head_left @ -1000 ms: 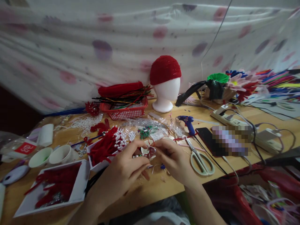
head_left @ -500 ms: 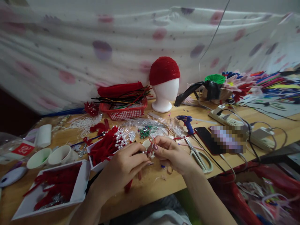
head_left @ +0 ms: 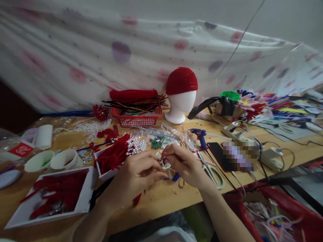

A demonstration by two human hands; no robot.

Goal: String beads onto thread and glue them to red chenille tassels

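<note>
My left hand (head_left: 141,173) and my right hand (head_left: 183,164) meet fingertip to fingertip above the front of the wooden table. The right thumb and forefinger pinch together; a thin reddish strand shows faintly there, too small to tell its kind. The left fingers are curled close beside it, and whatever they hold is hidden. Partly covered by my hands stands a small white cup (head_left: 158,154). Just left of my left hand, a white box holds red fuzzy stems (head_left: 111,158) tipped with white pearl beads (head_left: 136,145). Green beads (head_left: 156,142) lie on clear plastic behind my hands.
A foam head (head_left: 175,107) wears a red cap, beside a red basket (head_left: 136,120). To the right lie a blue glue gun (head_left: 200,137), scissors (head_left: 213,173), a phone (head_left: 219,155) and power strips (head_left: 271,159). White cups (head_left: 64,159) and another box (head_left: 84,198) stand left.
The view has shifted slightly. My hands stay together; the red strand that stood up above my right fingers now shows less, and my left fingers have shifted slightly.
</note>
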